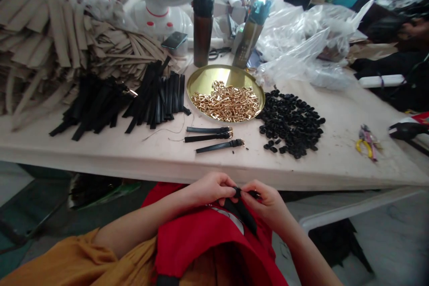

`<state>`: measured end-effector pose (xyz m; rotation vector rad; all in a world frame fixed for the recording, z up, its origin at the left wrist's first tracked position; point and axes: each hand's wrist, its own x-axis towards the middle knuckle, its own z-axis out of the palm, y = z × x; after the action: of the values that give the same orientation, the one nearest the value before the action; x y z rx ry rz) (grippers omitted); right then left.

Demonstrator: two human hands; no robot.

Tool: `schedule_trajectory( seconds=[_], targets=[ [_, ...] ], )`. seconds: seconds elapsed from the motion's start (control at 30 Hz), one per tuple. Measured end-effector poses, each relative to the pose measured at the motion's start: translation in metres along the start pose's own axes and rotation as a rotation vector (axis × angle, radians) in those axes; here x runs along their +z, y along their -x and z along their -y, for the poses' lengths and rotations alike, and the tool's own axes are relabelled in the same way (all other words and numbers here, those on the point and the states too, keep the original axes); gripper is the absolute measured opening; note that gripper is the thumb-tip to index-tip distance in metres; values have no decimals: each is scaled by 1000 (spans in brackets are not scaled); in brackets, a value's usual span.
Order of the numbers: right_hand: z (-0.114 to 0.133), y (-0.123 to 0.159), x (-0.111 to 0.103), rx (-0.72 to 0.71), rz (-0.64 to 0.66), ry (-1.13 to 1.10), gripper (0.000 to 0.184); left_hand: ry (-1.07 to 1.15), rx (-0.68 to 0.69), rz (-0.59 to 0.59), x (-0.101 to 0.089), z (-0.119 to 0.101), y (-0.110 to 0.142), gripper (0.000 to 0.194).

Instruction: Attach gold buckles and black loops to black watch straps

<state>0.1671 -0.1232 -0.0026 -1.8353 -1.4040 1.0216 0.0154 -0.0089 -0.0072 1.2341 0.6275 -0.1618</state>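
Observation:
My left hand point(211, 188) and my right hand point(266, 203) meet over my lap, just below the table's front edge. Both pinch the top end of a black strap point(241, 212) that hangs down over a red cloth point(208, 237). A small black piece sits between the fingertips; I cannot make out what it is. On the table ahead lie three black straps with gold buckles point(219, 137). Behind them a round gold tray point(204, 79) holds several gold buckles point(228, 102). A heap of small black loops point(291, 120) lies to its right.
Black straps point(117, 103) and tan strips point(50, 44) pile up at the left. Two bottles point(203, 27), a phone and a fan base stand behind the tray. Clear plastic bags point(301, 44) fill the back right. Pliers point(367, 143) lie at the right. Another person sits at the far right.

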Motion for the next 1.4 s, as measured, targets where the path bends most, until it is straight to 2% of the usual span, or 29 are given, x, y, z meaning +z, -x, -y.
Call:
schedule_trajectory(
  seconds=[0.1,0.17,0.27,0.37,0.5,0.63,0.77,0.93,1.13,1.4],
  targets=[
    [2,5,-4,-25,46,31,13,7,20,27,3,3,1,26],
    [1,8,-4,42,25,-80,12,42,38,51,4,2,3,27],
    [-2,12,-1,164,-72,-265,14,142,37,61,7,-1,7,29],
    [-1,15,0,94,-103,-187,13,229,13,40,11,0,9,30],
    [5,19,-5,-112,25,97,11,185,6,11,18,9,9,29],
    [7,22,-9,-160,127,167,13,23,44,-10,22,11,9,23],
    [4,22,-10,-108,167,62,14,-10,49,4,20,10,10,23],
    [-1,17,-9,54,155,-112,16,157,12,54,16,11,7,26],
    [-11,9,-12,195,199,-218,17,202,-41,-5,20,11,2,28],
    [-11,7,-17,53,281,-90,11,126,-43,43,20,16,-5,27]
  ],
)
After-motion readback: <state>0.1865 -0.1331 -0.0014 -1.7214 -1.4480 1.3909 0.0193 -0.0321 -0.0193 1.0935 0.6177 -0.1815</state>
